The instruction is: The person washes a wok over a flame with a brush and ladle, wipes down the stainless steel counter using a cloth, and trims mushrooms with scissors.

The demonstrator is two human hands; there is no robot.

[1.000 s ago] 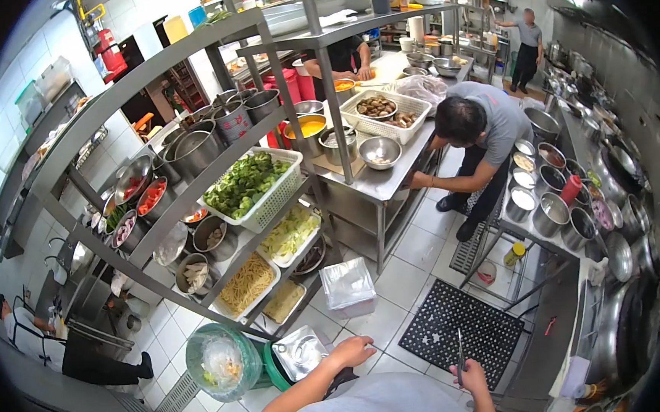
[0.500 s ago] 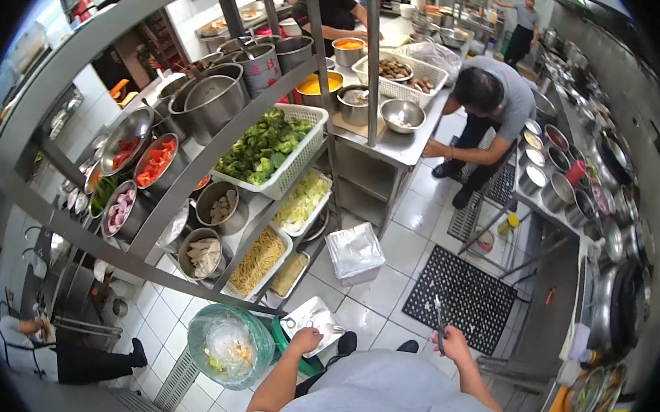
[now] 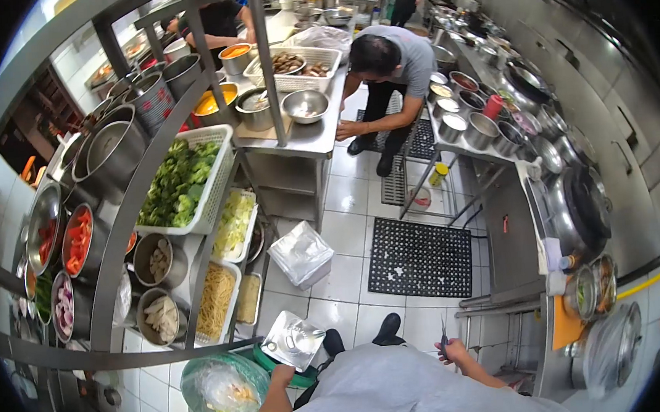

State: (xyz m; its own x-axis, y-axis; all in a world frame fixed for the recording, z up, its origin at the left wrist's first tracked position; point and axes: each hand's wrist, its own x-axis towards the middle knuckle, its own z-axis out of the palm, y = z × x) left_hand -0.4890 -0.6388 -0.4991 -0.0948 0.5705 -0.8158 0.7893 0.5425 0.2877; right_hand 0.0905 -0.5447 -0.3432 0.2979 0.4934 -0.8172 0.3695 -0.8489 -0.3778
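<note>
My left hand [image 3: 283, 375] is closed at the near edge of a shiny silver foil-like packet [image 3: 293, 340], which has round marks on its face. That packet is over a green bin [image 3: 266, 358], partly hidden beneath it. A clear-green plastic bag [image 3: 224, 389] with scraps inside lies left of my left hand. On the other side of my body, my right hand [image 3: 453, 350] grips a pair of scissors [image 3: 444, 331], the narrow blades pointing up and away from me.
A metal rack [image 3: 130, 254] at left holds broccoli [image 3: 181, 182], noodles [image 3: 216, 300] and several pots. Beyond the silver-wrapped box [image 3: 301, 254] on the floor, a person [image 3: 401, 71] bends by a steel table [image 3: 318, 142]. A black rubber mat [image 3: 418, 257] lies before the right counter.
The camera view has turned right, so the rack and bending person appear farther left. My left hand now sits at the packet's near edge; the scissors remain in my right hand.
</note>
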